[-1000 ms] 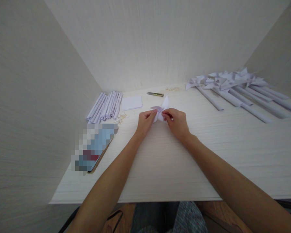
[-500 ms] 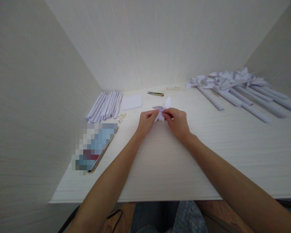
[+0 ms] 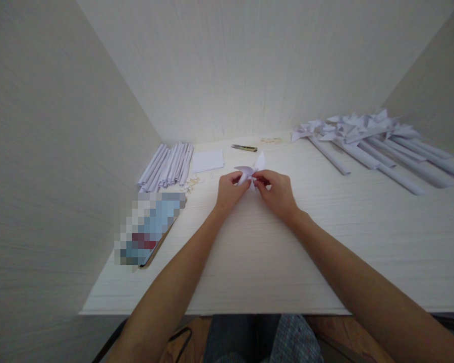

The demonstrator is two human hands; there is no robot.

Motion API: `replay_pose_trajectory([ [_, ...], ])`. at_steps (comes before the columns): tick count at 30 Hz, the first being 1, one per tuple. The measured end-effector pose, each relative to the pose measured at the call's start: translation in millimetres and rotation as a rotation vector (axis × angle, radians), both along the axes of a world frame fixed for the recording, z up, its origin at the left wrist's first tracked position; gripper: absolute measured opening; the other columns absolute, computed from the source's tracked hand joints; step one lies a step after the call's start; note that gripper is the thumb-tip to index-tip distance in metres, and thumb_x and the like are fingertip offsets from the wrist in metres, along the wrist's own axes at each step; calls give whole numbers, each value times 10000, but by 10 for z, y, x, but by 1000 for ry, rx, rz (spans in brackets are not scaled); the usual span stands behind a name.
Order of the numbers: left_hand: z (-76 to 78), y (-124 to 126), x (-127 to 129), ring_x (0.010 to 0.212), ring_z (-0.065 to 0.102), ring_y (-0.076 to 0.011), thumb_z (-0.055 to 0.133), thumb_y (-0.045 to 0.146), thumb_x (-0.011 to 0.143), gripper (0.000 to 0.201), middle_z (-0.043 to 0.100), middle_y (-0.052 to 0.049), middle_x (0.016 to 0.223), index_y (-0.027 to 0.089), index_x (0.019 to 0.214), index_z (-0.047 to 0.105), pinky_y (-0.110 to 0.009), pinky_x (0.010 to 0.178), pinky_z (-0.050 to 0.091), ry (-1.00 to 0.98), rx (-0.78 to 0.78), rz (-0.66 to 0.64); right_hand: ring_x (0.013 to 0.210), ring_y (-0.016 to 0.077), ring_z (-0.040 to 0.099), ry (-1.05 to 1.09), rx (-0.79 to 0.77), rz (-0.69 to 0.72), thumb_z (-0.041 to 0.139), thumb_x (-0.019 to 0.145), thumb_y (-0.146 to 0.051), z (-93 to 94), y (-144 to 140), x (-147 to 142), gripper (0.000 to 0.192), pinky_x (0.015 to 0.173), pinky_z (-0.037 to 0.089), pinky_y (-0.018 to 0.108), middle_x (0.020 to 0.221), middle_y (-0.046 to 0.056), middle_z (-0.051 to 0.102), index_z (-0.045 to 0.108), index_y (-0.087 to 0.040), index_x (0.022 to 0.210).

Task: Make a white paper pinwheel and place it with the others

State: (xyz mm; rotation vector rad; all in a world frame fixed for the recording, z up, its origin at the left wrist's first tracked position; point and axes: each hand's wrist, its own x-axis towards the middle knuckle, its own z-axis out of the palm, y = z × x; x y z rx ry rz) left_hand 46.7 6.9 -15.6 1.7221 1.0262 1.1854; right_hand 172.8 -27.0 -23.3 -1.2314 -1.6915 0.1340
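Observation:
Between my two hands, above the middle of the white table, is a white paper pinwheel [image 3: 260, 161] with curled, pointed blades. My left hand [image 3: 230, 190] grips its left side, thumb and fingers closed on the paper. My right hand [image 3: 278, 189] pinches it from the right near the centre. The fingers cover the middle of the paper, so its fastening is hidden. Just beyond the hands lie thread snips [image 3: 244, 148]. A stack of white paper squares [image 3: 208, 160] lies to the back left.
Rolled paper sticks [image 3: 172, 165] are piled at the left, with small scraps [image 3: 191, 183] beside them. A phone [image 3: 155, 227] with a blurred screen lies nearer. Finished-looking pinwheels on paper sticks [image 3: 363, 133] are heaped at the back right. Walls [image 3: 227, 65] enclose the table [image 3: 272, 272].
My left thumb has moved slightly right over the pinwheel's centre, and a left blade now curls more toward the middle. The right hand stays nearly in place. The view has shifted slightly.

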Motion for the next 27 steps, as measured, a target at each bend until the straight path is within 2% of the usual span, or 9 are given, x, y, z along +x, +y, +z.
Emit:
replay_pose_trajectory([
  [8, -2, 3, 0, 546, 426, -84, 521, 186, 622, 84, 468, 46, 537, 143, 550, 526, -209, 546, 349, 61, 41, 20, 578, 118, 556, -29, -5, -6, 510, 680, -90, 12, 1, 2, 123, 559, 451, 239, 695, 30, 625, 590, -162, 738],
  [16, 19, -35, 6, 527, 368, -76, 508, 174, 639, 154, 379, 57, 505, 150, 496, 458, -208, 519, 302, 144, 97, 2, 531, 109, 507, -28, -34, -71, 523, 650, -92, 51, -11, -15, 74, 542, 419, 240, 597, 10, 560, 559, -156, 653],
  [27, -15, -30, 10, 560, 400, -86, 499, 197, 656, 122, 410, 49, 532, 148, 545, 491, -209, 544, 327, 176, 97, -71, 518, 103, 494, 14, -41, -108, 527, 629, -94, 36, 3, -16, 79, 536, 407, 234, 570, -7, 545, 565, -162, 637],
])
